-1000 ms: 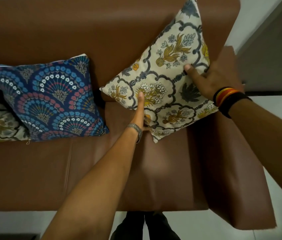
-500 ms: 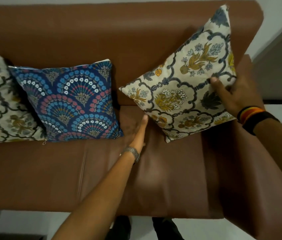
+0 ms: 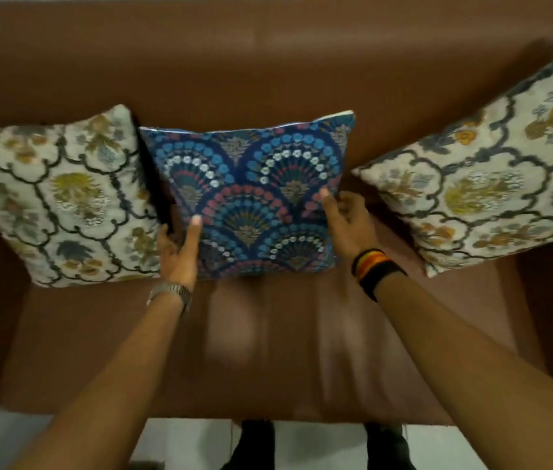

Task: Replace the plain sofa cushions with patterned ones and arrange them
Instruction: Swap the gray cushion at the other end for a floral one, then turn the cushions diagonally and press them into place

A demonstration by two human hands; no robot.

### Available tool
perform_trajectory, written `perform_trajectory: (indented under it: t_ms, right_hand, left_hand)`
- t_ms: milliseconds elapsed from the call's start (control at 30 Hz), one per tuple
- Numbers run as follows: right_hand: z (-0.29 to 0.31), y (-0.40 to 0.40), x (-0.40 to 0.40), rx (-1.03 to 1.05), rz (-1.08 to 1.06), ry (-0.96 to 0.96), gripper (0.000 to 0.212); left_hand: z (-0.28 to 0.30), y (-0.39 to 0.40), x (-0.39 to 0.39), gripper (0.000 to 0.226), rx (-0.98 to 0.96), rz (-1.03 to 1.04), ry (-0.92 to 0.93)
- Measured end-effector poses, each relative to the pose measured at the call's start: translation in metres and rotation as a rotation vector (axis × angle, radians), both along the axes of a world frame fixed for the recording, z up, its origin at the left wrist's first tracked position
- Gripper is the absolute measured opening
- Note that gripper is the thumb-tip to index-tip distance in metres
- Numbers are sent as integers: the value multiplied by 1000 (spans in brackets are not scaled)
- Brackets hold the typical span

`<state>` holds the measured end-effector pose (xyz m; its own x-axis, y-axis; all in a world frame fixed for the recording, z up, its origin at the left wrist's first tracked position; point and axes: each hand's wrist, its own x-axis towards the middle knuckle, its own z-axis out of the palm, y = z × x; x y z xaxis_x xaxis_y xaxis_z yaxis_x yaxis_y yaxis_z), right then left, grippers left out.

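A brown sofa [image 3: 268, 351] fills the view from above, with three patterned cushions standing in a row against its backrest.

At the far left, a cream cushion [image 3: 61, 198] with dark lattice lines and yellow and grey flowers leans against the backrest, tilted so its right corner points upward. Its right edge lies just beside the middle cushion, and a dark gap shows between the two.

The left hand [image 3: 180, 252] grips the lower left edge of the blue cushion [image 3: 251, 195], with the thumb lying on the front face and the fingers tucked behind the edge. A metal watch [image 3: 170, 293] sits on that wrist.

The blue cushion stands in the middle of the seat, upright and nearly square to the backrest. It is patterned with fan shapes in blue, pink and white dots, and a thin white line runs along its top edge.

The right hand [image 3: 348, 222] clasps the right edge of the blue cushion in the same way, thumb on the front and fingers curled around the side. Striped and black bands [image 3: 375, 269] circle that wrist.

At the right, a second cream cushion [image 3: 492, 184] of the same flowered pattern leans at a slant, its upper part running out of the view. It stands apart from the blue cushion, with bare sofa between them.

Below the seat's front edge, pale floor [image 3: 200, 442] and two dark shoes [image 3: 258, 442] show.
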<state>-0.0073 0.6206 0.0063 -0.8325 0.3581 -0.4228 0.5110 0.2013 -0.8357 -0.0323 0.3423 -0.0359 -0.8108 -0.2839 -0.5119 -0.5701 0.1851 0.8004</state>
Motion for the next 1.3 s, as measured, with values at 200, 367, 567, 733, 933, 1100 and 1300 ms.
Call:
perform_trajectory:
  t_ms: [200, 367, 567, 733, 933, 1100, 1300]
  right_hand:
    - [-23, -31, -53, -163, -243, -52, 106]
    - [-17, -39, -54, -81, -196, 15, 109]
    - [35, -64, -83, 230, 48, 46, 118]
    - [54, -65, -121, 404, 277, 52, 120]
    - [63, -39, -131, 433, 304, 68, 125]
    - [66, -20, -128, 438, 274, 90, 117]
    - [50, -17, -118, 429, 272, 90, 114]
  left_hand:
    - [5, -14, -56, 124, 104, -260, -136]
    - [-20, -17, -47, 142, 203, -175, -211]
    - [-13, -1, 5, 119, 518, 51, -156]
    - [-25, 24, -6, 103, 699, 172, -295]
    - [-24, 53, -21, 105, 737, 160, -306]
    - [-21, 84, -23, 106, 771, 150, -324]
    - [-28, 71, -23, 104, 752, 191, -296]
